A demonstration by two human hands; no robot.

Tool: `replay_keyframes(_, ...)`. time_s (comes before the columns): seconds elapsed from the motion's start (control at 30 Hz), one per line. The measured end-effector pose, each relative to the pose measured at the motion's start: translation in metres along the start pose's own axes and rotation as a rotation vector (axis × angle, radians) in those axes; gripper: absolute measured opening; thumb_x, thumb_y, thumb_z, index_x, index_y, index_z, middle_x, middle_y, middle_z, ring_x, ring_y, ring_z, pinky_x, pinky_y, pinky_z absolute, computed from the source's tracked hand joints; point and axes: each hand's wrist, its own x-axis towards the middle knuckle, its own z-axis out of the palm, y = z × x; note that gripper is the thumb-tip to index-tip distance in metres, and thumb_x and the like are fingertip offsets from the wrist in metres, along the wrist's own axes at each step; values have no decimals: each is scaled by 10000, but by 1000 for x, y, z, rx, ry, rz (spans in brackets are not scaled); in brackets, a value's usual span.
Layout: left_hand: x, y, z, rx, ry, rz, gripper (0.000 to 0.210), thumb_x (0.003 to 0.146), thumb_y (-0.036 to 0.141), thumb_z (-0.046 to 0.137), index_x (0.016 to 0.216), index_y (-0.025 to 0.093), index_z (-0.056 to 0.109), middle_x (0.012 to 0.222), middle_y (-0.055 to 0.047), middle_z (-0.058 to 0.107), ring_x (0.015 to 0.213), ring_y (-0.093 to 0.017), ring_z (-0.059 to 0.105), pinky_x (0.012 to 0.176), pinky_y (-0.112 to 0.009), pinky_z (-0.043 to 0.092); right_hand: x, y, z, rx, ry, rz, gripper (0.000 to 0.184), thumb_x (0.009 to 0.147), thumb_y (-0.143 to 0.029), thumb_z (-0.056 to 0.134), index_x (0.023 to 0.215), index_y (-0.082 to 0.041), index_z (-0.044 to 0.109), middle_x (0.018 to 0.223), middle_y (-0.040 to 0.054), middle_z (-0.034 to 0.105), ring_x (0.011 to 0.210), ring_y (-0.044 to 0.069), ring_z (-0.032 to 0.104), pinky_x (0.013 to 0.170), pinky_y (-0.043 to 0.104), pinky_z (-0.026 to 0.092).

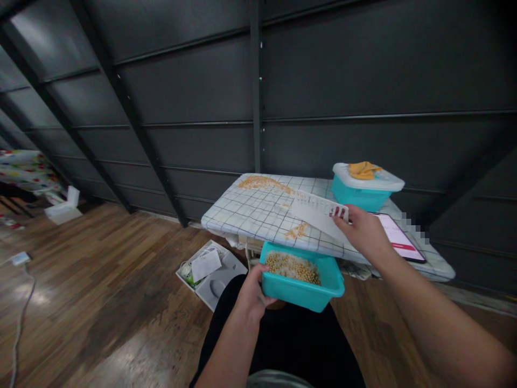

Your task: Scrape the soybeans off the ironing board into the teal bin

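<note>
My left hand [254, 292] grips the left end of a teal plastic bin [299, 291] at the table's front edge, above my lap. Inside it lie yellow soybean-like beans [293, 267] mixed with white grains. In my right hand [360, 226] is a flat white rectangular plastic piece [317, 214] with a row of slots and dark red marks at its near end. I hold it slanted over the tabletop, its far end close to the surface. Loose beans [298, 230] lie just left of it, near the edge behind the bin. A longer scatter of beans [262, 182] spreads along the far side.
The table [242, 210] has a white checked cover. At its right stand a lidded teal box [359, 194] with an orange cloth [363, 170] on top and a tablet [398, 237]. A white tray [214, 280] with papers sits below left. A dark panelled wall [194, 91] rises behind.
</note>
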Motion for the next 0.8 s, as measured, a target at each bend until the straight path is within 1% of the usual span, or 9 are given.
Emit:
replay_keyframes(0.17, -2, 1, 1, 38, -22, 9, 237, 803, 270, 558, 1010, 190, 640, 900, -52, 696, 781, -226, 648, 720, -396, 548, -10, 5, 1, -19, -21, -12, 249, 896, -389, 475, 963, -220, 646, 832, 112, 722, 758, 291, 657, 624, 350, 427)
replay_keyframes(0.3, -3, 2, 1, 39, -28, 13, 242, 805, 272, 554, 1021, 196, 634, 926, -53, 696, 805, -231, 647, 742, -415, 547, -14, 1, 0, 13, -56, -13, 278, 902, -385, 466, 1014, -210, 650, 889, 115, 734, 814, 299, 673, 663, 355, 449)
replay_keyframes(0.43, -1, 2, 0, 55, -24, 17, 248, 794, 257, 558, 1024, 197, 626, 931, -56, 692, 811, -235, 645, 735, -417, 547, -22, -7, -1, 51, -89, -14, 267, 893, -376, 477, 1016, -227, 662, 900, 92, 743, 806, 274, 684, 673, 340, 462)
replay_keyframes(0.53, -2, 2, -1, 81, -19, 25, 249, 793, 253, 553, 1018, 185, 637, 917, -57, 690, 791, -224, 639, 711, -392, 548, -27, -13, -2, 91, -77, -55, 270, 887, -357, 487, 1029, -220, 671, 890, 81, 748, 777, 256, 685, 656, 326, 469)
replay_keyframes(0.63, -3, 3, -1, 91, -24, 24, 259, 797, 253, 547, 1027, 178, 642, 904, -62, 693, 789, -223, 642, 696, -380, 551, -29, -16, -4, 136, -73, -84, 258, 882, -345, 493, 999, -210, 679, 873, 75, 749, 759, 246, 682, 635, 318, 471)
replay_keyframes(0.8, -4, 4, -1, 90, -8, 13, 232, 799, 247, 541, 1000, 187, 639, 878, -48, 682, 754, -217, 632, 691, -385, 548, -27, -19, -10, 240, -136, -76, 249, 857, -367, 512, 948, -211, 684, 860, 72, 742, 728, 235, 675, 641, 326, 498)
